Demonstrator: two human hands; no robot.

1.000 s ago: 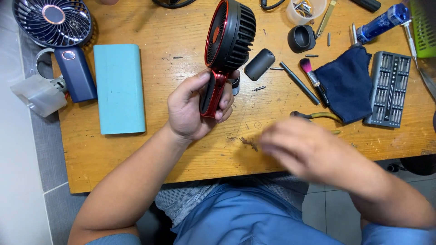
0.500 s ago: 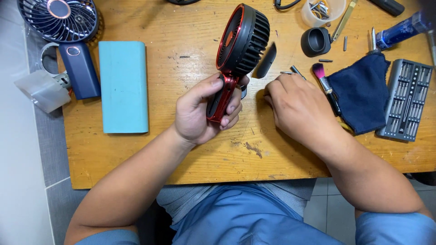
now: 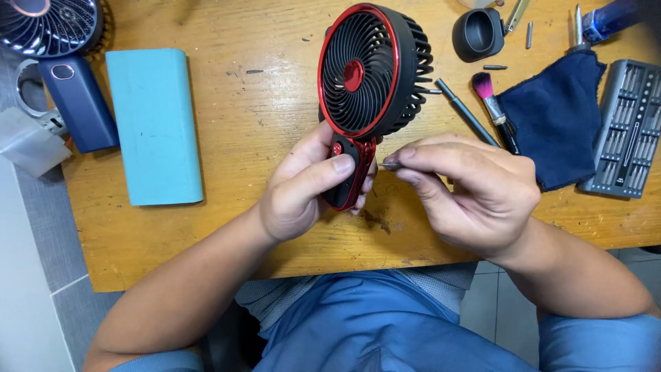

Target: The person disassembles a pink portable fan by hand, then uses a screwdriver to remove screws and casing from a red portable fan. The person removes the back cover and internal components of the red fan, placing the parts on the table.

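Note:
My left hand [image 3: 306, 193] grips the handle of a small red and black hand-held fan [image 3: 368, 76], holding it upright over the wooden table [image 3: 261, 103] with its round grille facing me. My right hand [image 3: 468, 189] is just right of the handle. Its thumb and forefinger pinch a small thin metal piece [image 3: 391, 164] whose tip points at the side of the fan's handle. The rest of that piece is hidden in the fingers.
A light blue flat case [image 3: 155, 124] lies at left, beside a dark blue fan [image 3: 69, 89]. At right lie a dark blue cloth [image 3: 558, 117], a grey bit set [image 3: 626, 127], a pink-tipped brush [image 3: 492, 107], a black pen-like tool [image 3: 465, 110] and a black cap [image 3: 478, 33].
The fan turned from side-on to facing me, grille up. My right hand came from the table's front right to the fan's handle, now pinching a small metal piece.

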